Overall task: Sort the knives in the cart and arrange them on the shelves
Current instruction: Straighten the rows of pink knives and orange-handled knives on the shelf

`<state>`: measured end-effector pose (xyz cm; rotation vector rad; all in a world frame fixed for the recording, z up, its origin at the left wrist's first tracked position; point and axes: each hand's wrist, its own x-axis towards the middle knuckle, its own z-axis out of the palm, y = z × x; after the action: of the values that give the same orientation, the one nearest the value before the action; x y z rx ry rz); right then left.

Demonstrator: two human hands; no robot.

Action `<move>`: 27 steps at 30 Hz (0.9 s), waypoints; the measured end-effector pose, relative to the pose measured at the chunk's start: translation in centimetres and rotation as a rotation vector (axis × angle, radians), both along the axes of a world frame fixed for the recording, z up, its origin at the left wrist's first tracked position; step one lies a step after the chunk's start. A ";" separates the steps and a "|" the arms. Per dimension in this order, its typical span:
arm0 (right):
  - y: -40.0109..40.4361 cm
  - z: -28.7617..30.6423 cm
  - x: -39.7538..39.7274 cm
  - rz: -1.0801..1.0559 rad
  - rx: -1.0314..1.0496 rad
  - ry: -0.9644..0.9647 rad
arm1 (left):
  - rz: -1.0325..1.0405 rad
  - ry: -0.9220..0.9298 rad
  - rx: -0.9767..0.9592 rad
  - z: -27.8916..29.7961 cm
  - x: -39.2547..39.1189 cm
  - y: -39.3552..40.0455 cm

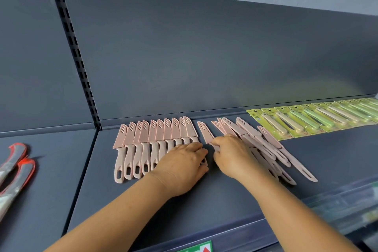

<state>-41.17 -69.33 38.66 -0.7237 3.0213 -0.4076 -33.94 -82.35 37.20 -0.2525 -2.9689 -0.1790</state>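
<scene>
Head view: pink sheathed knives lie side by side.

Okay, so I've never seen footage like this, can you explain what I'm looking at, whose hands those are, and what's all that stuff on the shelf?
There is no machine here. A camera worn on a person's head looks down at their own two bare hands over a dark shelf. The left hand rests on a tidy row of pink sheathed knives. The right hand pinches one pink knife apart from a loose pile of pink knives. Farther right lie knives in green packaging. At the far left are red-and-grey handled tools.
</scene>
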 end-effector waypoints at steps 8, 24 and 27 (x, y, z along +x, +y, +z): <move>-2.0 0.4 -0.8 -0.064 -0.147 -0.072 | 0.029 0.036 0.014 0.1 -0.2 0.1; -1.5 0.0 -1.2 -0.019 -0.258 -0.080 | 0.023 0.041 0.028 0.1 -0.3 0.0; 0.4 0.0 -1.7 -0.075 -0.126 0.099 | 0.019 0.051 0.022 0.3 -0.3 0.2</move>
<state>-42.91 -68.91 38.71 -0.6572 3.1470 -0.5862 -34.29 -82.12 37.54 -0.2229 -2.9164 -0.2004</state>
